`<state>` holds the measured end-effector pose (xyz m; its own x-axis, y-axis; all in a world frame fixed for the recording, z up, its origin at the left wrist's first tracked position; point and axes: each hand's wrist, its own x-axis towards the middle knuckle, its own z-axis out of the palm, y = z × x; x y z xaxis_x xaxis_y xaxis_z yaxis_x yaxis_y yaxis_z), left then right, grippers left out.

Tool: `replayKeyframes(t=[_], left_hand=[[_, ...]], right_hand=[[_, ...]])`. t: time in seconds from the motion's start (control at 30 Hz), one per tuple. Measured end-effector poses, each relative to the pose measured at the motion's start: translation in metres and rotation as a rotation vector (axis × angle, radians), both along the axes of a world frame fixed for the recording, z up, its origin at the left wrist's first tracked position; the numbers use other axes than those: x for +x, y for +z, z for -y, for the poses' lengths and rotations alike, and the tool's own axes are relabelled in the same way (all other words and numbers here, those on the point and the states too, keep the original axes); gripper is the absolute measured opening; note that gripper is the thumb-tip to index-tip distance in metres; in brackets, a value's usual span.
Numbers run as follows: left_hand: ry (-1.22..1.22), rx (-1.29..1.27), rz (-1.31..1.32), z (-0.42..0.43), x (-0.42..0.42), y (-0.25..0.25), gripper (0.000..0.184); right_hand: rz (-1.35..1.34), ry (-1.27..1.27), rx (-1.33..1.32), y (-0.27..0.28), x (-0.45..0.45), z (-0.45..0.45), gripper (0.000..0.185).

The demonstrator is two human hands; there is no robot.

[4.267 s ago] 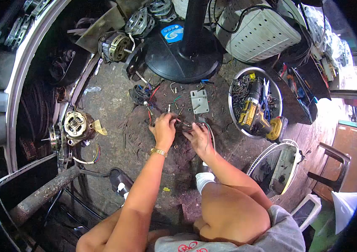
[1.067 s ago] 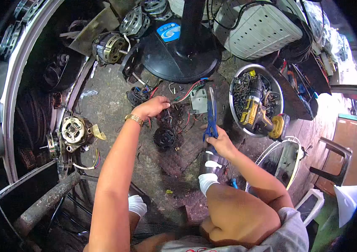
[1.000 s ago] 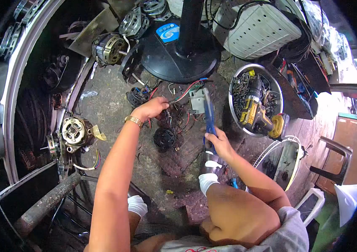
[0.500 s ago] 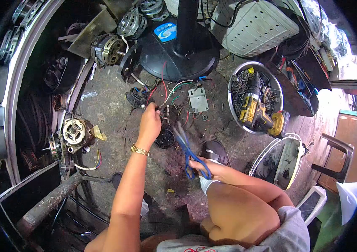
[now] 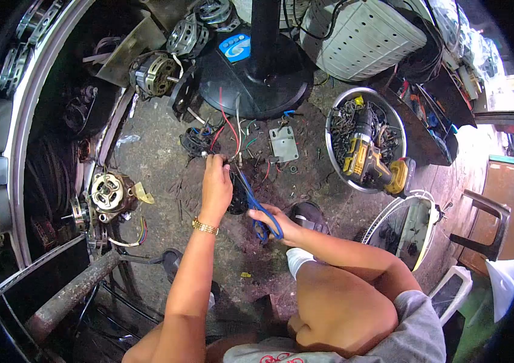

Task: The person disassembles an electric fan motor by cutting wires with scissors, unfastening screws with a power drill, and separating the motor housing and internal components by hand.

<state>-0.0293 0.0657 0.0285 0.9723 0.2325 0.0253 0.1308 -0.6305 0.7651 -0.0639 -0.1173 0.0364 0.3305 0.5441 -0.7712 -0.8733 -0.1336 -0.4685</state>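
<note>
My left hand (image 5: pixel 216 184), with a gold watch at the wrist, is closed in a pinch on thin wires (image 5: pixel 236 136). Red and white strands of them rise from its fingertips toward the black round base. My right hand (image 5: pixel 276 222) grips blue-handled scissors (image 5: pixel 259 209) by the loops. The scissor blades point up and left, their tips close beside the left fingertips and the wires. Whether they touch a wire I cannot tell. Beneath, a dark round part (image 5: pixel 237 201) lies on the floor, partly hidden by hand and scissors. Another dark coil part with wires (image 5: pixel 197 142) lies just beyond.
A metal bowl (image 5: pixel 334 166) of small hardware holds a yellow drill (image 5: pixel 370 158) at right. A black stand base (image 5: pixel 221 91) is ahead, a metal plate (image 5: pixel 284 144) before it. Motors (image 5: pixel 112 192) line the left; a fan cage (image 5: pixel 399 233) is at right.
My right hand has moved left and slightly up with the scissors, bringing the blades to the wires by my left fingers. The red and white wires have shifted; my left hand is nearly still.
</note>
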Motion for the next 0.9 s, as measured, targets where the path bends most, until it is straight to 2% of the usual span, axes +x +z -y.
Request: replayKeyframes(t=[0.1,0.33,0.4,0.5,0.53,0.57,0.6,0.63,0.67,0.7,0.73,0.77,0.8,0.87,0.9], left_hand=[[-0.021,-0.018,0.015,0.001,0.001,-0.005,0.013],[-0.014,-0.01,0.014,0.005,0.005,-0.001,0.012],[-0.004,-0.016,0.017,0.004,0.007,0.001,0.012],[0.081,-0.05,0.035,-0.011,0.014,0.015,0.012],[0.145,-0.051,0.093,-0.022,0.017,0.027,0.012],[0.202,-0.052,0.144,-0.041,0.02,0.03,0.012],[0.305,-0.097,0.104,-0.062,0.022,0.029,0.013],[0.333,-0.015,0.15,-0.082,0.025,0.033,0.014],[0.412,-0.054,0.077,-0.088,0.027,0.052,0.019],[0.276,0.253,0.136,-0.117,0.028,0.039,0.025],[0.262,0.281,0.089,-0.127,0.026,0.033,0.03],[0.248,0.309,0.045,-0.132,0.026,0.031,0.036],[0.25,0.312,0.047,-0.128,0.025,0.03,0.036],[0.273,0.432,0.225,-0.102,0.013,0.029,0.051],[0.267,0.319,0.206,-0.084,0.0,0.027,0.065]], right_hand=[[0.151,-0.087,-0.016,-0.003,-0.004,-0.004,0.039],[0.117,-0.133,0.042,-0.012,-0.01,0.0,0.036],[0.161,0.002,-0.044,-0.009,-0.006,0.007,0.038],[0.188,0.016,-0.072,0.015,0.004,0.022,0.042],[0.365,0.142,-0.116,0.021,0.014,0.039,0.045],[0.635,0.243,-0.262,0.045,0.03,0.052,0.05],[0.804,0.196,-0.314,0.055,0.042,0.072,0.059],[0.85,0.156,-0.5,0.078,0.057,0.088,0.066],[1.011,0.15,-0.673,0.102,0.074,0.103,0.068],[1.167,0.126,-0.89,0.095,0.086,0.131,0.066],[1.228,0.152,-1.085,0.101,0.102,0.15,0.065],[1.283,0.129,-1.171,0.085,0.115,0.179,0.061],[1.347,0.226,-1.379,0.09,0.121,0.187,0.06],[1.316,0.254,-1.436,0.062,0.133,0.226,0.057],[1.288,0.264,-1.465,0.052,0.135,0.234,0.055]])
